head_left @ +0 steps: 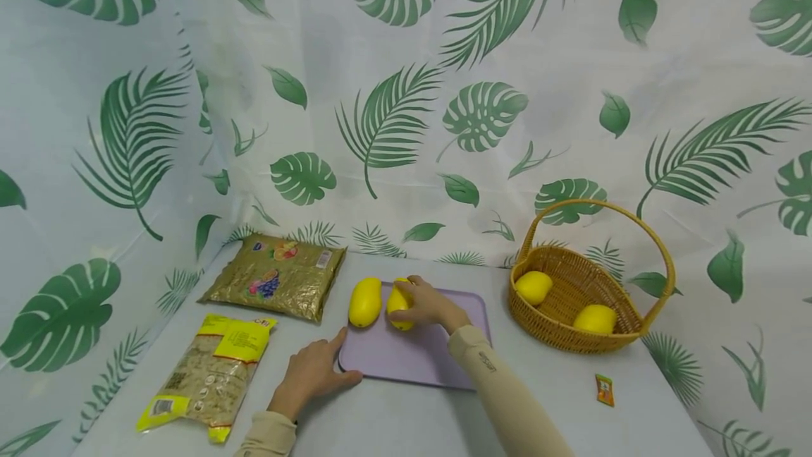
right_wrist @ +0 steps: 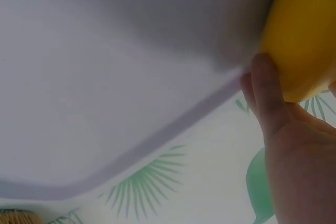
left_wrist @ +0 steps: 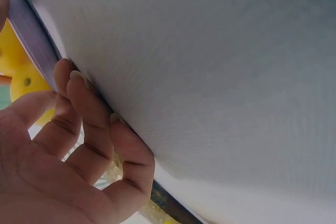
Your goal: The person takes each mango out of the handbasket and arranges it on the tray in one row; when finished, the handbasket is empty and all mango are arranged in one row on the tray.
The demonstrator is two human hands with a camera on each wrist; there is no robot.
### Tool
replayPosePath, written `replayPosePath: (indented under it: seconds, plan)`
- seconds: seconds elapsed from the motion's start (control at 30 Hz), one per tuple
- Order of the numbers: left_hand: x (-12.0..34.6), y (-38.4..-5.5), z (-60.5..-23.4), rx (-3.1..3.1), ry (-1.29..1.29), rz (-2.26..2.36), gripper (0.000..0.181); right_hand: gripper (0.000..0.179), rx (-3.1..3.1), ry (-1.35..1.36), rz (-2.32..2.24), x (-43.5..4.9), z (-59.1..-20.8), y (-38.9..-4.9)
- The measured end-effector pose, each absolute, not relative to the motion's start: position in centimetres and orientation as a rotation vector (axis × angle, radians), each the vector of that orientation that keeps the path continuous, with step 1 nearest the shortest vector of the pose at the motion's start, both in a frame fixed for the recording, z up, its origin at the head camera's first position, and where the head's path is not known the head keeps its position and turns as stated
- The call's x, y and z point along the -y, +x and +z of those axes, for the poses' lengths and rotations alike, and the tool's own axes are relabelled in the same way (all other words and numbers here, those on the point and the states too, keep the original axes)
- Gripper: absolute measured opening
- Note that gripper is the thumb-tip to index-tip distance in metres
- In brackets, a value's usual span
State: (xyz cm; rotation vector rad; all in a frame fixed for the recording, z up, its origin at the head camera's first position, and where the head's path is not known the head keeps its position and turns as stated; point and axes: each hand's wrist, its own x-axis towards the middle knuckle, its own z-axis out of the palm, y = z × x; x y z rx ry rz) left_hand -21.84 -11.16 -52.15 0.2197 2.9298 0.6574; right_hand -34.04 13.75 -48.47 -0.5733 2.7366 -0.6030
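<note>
A lilac tray (head_left: 438,344) lies on the white table. On its left part sits a plump yellow mango (head_left: 365,303). Beside it, a second yellow mango (head_left: 401,307) is gripped from above by my right hand (head_left: 433,304); in the right wrist view, fingers press along this mango (right_wrist: 304,40). At the tray's near left corner, my left hand (head_left: 314,374) holds the edge, thumb along the front and forefinger at the left side. The left wrist view shows its curled fingers (left_wrist: 94,108) beside the tray's rim (left_wrist: 32,32).
A wicker basket (head_left: 526,316) with a tall handle holds two lemon-like yellow fruits (head_left: 595,319) on the right. A small orange packet (head_left: 605,390) lies before it. On the left are a gold bag (head_left: 279,277) and a yellow-and-clear bag (head_left: 212,372). Leaf-print curtain stands behind.
</note>
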Motion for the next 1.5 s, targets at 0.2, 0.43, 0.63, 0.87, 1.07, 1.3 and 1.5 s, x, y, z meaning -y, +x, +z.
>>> replayPosePath:
  seconds: [0.2, 0.43, 0.63, 0.87, 1.07, 1.3, 1.5]
  plan:
    - [11.1, -21.9, -51.9, -2.927, 0.228, 0.67, 0.095, 0.082, -2.741, -0.574, -0.573, -13.2, -48.6, -34.4]
    - [11.1, -21.9, -52.1, -2.919, 0.231, 0.674, 0.095, 0.082, -2.734, -0.59, -0.549, -12.7, -48.6, -34.5]
    - [11.0, -21.9, -52.3, -2.917, 0.236, 0.676, 0.095, 0.081, -2.728, -0.568, -0.553, -12.7, -48.7, -34.6]
    - [11.0, -22.0, -52.3, -2.925, 0.234, 0.655, 0.095, 0.081, -2.731, -0.584, -0.589, -13.0, -48.3, -34.4]
    - [11.1, -22.1, -52.2, -2.922, 0.225, 0.645, 0.096, 0.079, -2.774, -0.568, -0.534, -13.9, -47.5, -34.3]
    - [11.1, -22.1, -52.3, -2.932, 0.231, 0.649, 0.096, 0.078, -2.812, -0.532, -0.604, -16.3, -46.8, -33.8]
    - [11.2, -22.1, -52.3, -2.92, 0.224, 0.654, 0.096, 0.082, -2.842, -0.499, -0.65, -19.7, -46.0, -33.1]
